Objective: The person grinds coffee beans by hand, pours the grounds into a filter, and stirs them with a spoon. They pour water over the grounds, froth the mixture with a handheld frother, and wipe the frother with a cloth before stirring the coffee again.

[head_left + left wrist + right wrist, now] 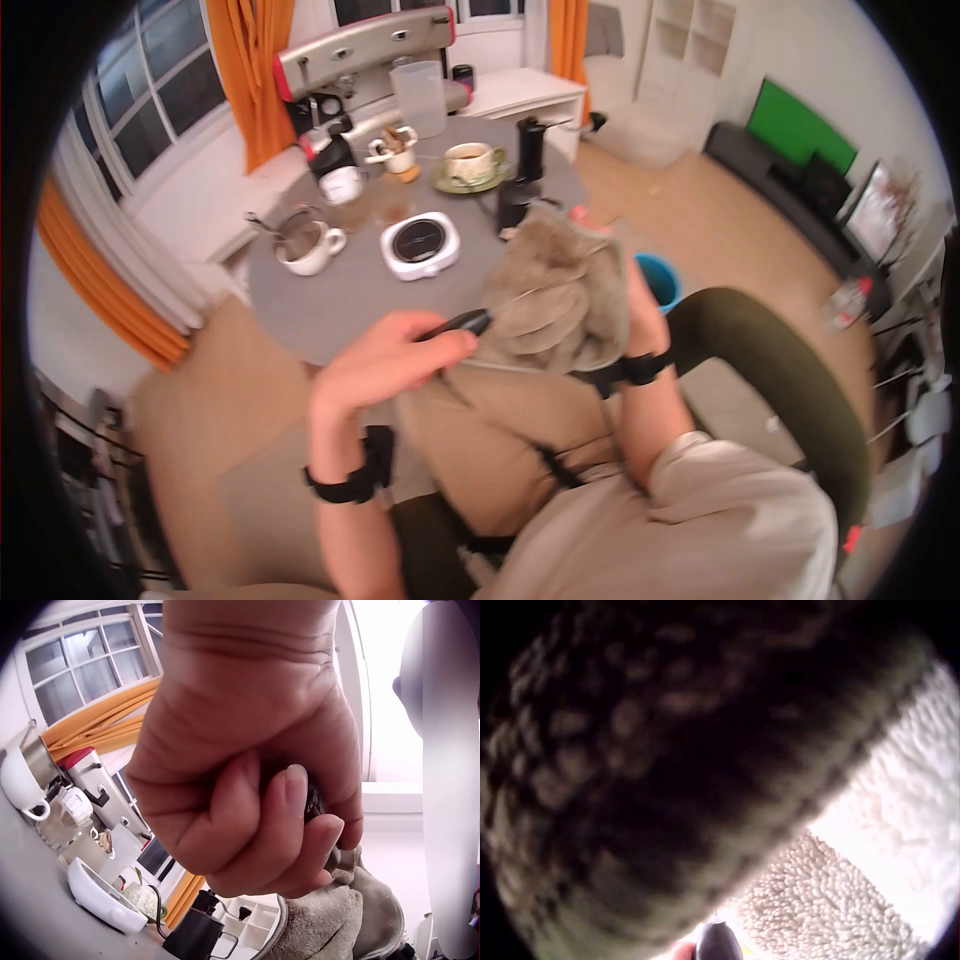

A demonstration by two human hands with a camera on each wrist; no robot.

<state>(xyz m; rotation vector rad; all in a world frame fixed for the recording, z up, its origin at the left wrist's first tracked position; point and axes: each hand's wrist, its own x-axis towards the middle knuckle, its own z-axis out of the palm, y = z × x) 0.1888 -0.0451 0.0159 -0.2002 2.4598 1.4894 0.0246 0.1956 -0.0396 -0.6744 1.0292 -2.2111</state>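
My left hand [385, 362] curls round a small black object [468, 322]; in the left wrist view the curled fingers of this hand [251, 817] cover most of it. Its end points at a crumpled grey-brown cloth [550, 290] with a seamed edge. My right hand [643, 305] holds up the cloth at its right side, fingers mostly hidden behind it. Fuzzy fabric [817, 900] fills much of the right wrist view, where the right hand cannot be made out. A dark rounded tip [718, 942] shows there at the bottom.
The round grey table [330, 325] bears a white round-topped device [420, 244], a white mug [310, 255], a patterned cup [470, 162], a black kettle [196, 934] and a clear pitcher [420, 100]. Behind stands an espresso machine [365, 55]. A blue bin [658, 280] is at the right.
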